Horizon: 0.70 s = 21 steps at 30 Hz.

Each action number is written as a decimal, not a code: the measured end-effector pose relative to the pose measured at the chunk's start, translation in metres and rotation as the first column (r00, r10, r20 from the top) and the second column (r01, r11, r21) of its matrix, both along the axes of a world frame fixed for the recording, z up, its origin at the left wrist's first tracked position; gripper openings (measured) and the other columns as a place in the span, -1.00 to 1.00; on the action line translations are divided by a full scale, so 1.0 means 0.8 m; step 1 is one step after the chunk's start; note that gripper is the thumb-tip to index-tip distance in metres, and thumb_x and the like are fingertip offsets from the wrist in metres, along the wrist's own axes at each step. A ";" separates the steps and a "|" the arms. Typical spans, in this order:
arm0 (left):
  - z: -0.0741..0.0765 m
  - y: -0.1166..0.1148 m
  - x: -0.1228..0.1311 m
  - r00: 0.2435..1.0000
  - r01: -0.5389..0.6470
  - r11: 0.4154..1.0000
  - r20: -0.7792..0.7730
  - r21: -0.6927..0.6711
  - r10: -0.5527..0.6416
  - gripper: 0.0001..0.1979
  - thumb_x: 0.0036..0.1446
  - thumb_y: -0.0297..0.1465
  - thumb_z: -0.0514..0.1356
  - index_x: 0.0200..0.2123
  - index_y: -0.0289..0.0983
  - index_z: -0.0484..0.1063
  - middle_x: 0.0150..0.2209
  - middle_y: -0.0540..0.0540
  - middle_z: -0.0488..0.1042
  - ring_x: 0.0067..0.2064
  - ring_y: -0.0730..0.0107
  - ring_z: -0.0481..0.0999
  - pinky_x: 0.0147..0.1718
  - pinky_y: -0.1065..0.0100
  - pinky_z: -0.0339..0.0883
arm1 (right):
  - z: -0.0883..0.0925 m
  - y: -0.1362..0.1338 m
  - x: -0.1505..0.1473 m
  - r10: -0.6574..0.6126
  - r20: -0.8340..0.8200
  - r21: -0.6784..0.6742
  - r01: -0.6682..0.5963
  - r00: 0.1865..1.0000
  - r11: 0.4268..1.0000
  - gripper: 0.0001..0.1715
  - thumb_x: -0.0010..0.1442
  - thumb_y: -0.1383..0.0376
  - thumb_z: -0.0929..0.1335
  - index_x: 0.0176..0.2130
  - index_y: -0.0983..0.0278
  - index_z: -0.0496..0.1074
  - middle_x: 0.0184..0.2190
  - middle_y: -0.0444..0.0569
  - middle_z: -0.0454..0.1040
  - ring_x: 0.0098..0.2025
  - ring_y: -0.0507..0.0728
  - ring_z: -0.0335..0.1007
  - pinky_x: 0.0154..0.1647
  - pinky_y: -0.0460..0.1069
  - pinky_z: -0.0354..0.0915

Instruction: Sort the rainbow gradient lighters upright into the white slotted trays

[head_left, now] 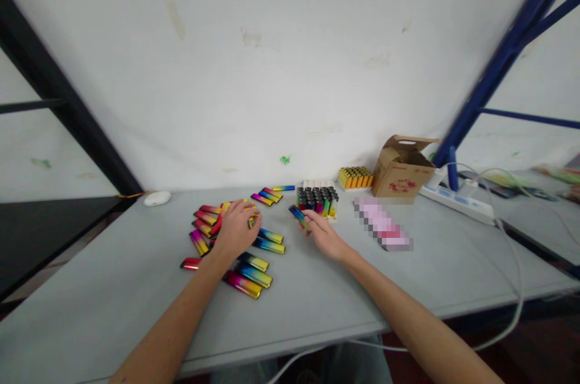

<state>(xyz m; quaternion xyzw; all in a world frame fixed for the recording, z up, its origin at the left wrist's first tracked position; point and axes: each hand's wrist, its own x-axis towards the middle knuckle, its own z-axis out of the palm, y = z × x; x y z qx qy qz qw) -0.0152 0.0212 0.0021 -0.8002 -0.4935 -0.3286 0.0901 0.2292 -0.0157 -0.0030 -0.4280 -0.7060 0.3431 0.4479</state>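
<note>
Several shiny rainbow-coloured lighters [256, 275] lie scattered on the grey table [113, 287]. My left hand [235, 228] rests over the pile with its fingers curled on one lighter. My right hand [324, 234] holds a single rainbow lighter [299, 216] tilted, just in front of a tray of upright lighters [318, 200] with black tops.
A block of upright yellow lighters [356, 177] and an open cardboard box [401, 168] stand by the white wall. A pink blurred item [383, 224] lies to the right. A white power strip [457, 200] with cables sits at right, a white oval object [157, 197] at far left.
</note>
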 end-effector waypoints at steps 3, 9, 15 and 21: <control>-0.001 0.000 0.002 1.000 0.009 1.000 0.013 0.013 -0.009 -0.77 0.16 -0.34 0.08 -0.35 -0.23 0.54 -0.16 -0.18 0.54 0.00 0.11 0.42 0.10 0.05 0.23 | 0.008 0.003 -0.001 0.012 -0.364 -0.310 -0.133 0.931 0.941 -0.70 0.24 0.25 0.14 -0.19 0.27 0.37 -0.41 -0.03 0.48 -0.43 0.10 0.43 -0.52 -0.06 0.32; -0.007 0.005 0.003 0.994 -0.053 0.998 0.093 0.044 0.049 -0.79 0.15 -0.33 0.10 -0.32 -0.23 0.54 -0.16 -0.18 0.51 -0.01 0.12 0.43 0.07 0.07 0.25 | 0.029 -0.003 0.003 -0.035 -0.604 -0.441 -0.297 0.796 0.847 -0.77 0.14 0.26 0.17 -0.21 0.24 0.30 -0.42 -0.06 0.41 -0.45 0.08 0.36 -0.56 -0.11 0.24; -0.005 0.004 0.001 0.991 -0.085 0.995 0.112 0.058 0.078 -0.75 0.19 -0.30 0.07 -0.28 -0.22 0.54 -0.15 -0.17 0.49 0.00 0.13 0.42 0.07 0.07 0.24 | 0.044 -0.008 0.009 -0.051 -0.728 -0.444 -0.413 0.684 0.796 -0.55 0.26 0.12 0.05 -0.23 0.28 0.37 -0.44 -0.03 0.37 -0.46 0.07 0.31 -0.49 -0.08 0.25; -0.005 0.005 0.001 0.994 -0.074 0.995 0.084 0.073 0.068 -0.74 0.19 -0.32 0.07 -0.30 -0.23 0.56 -0.16 -0.17 0.51 -0.03 0.15 0.43 0.06 0.09 0.25 | 0.040 -0.003 0.011 -0.089 -0.785 -0.440 -0.451 0.613 0.777 -0.54 0.25 0.00 0.11 -0.35 0.25 0.34 -0.43 -0.03 0.39 -0.40 0.09 0.35 -0.39 -0.04 0.30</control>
